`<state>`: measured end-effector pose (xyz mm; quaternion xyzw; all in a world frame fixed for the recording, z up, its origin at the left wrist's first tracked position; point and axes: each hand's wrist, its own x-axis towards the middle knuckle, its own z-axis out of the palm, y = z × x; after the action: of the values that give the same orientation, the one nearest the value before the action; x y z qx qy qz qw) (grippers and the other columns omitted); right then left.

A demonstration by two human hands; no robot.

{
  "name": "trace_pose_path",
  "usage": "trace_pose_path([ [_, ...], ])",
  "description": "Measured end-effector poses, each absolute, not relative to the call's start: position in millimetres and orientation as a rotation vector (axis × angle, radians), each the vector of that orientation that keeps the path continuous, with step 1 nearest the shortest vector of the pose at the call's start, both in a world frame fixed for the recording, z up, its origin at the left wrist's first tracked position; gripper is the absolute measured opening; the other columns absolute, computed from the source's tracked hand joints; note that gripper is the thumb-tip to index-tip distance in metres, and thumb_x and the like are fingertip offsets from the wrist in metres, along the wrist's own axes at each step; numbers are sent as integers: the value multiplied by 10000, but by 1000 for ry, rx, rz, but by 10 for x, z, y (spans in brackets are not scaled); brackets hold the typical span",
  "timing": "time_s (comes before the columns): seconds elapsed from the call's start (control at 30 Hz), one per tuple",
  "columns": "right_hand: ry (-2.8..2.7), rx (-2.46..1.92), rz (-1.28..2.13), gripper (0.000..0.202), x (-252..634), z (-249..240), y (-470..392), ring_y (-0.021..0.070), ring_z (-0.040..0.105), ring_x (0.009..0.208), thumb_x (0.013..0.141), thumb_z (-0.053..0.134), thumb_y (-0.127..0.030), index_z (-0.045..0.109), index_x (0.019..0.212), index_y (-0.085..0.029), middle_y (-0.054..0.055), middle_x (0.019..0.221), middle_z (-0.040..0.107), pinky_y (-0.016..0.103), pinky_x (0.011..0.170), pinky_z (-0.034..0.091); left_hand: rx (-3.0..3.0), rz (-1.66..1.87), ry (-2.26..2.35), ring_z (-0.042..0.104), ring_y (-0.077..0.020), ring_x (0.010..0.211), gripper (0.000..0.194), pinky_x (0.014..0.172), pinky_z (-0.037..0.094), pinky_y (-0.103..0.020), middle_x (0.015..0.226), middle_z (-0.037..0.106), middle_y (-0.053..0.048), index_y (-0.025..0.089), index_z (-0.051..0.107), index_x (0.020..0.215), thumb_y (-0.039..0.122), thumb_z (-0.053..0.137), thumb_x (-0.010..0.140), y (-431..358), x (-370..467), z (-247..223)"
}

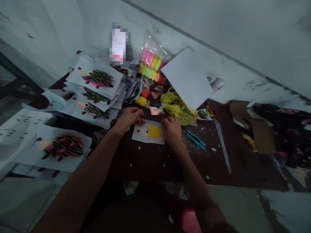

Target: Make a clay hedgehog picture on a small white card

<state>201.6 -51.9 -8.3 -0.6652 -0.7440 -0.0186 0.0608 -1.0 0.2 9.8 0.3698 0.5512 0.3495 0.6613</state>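
Note:
A small white card point(136, 137) lies on the dark table in front of me, bearing a hedgehog shape with a yellow body point(154, 131), a pale snout and small feet. My left hand point(129, 119) is at the card's upper left, its thumb and fingers pinched together; whatever they hold is too small to name. Over the card's right edge rests my right hand point(172, 128), fingers curled and pressed together near the yellow body. What is under its fingertips is hidden.
Stacked hedgehog pictures point(97, 79) fill the left. Behind the card are a bag of coloured clay point(152, 66), a yellow plastic bag point(178, 108) and a white sheet point(188, 77). Blue scissors point(195, 139), red-yellow scissors point(211, 110) and clear strips point(223, 145) lie right.

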Motion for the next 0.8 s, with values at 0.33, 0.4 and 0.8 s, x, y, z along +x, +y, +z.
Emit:
trace_pose_path([
  [0.33, -2445, -1504, 22, 248, 1591, -33, -895, 240, 501, 1046, 994, 540, -261, 734, 1148, -262, 89, 1172, 641, 386, 915, 368, 817, 798, 1266, 664, -135, 490, 314, 516, 470, -176, 385, 420, 77, 169, 546, 668, 102, 487, 970, 10, 34, 95],
  [0.4, -2491, -1484, 52, 269, 1510, -37, -977, 247, 487, 1070, 1000, 545, -327, 710, 1206, -272, 93, 1215, 622, 402, 947, 358, 824, 799, 1273, 661, -136, 487, 307, 523, 473, -179, 380, 421, 77, 169, 547, 676, 111, 490, 972, 14, 35, 81],
  [0.8, -2525, -1540, 124, 322, 1407, -24, -972, 267, 472, 1131, 987, 567, -407, 680, 1254, -266, 107, 1253, 604, 423, 985, 361, 890, 782, 1256, 664, -138, 485, 269, 514, 435, -163, 367, 425, 73, 160, 560, 674, 115, 551, 939, 36, 38, 9],
])
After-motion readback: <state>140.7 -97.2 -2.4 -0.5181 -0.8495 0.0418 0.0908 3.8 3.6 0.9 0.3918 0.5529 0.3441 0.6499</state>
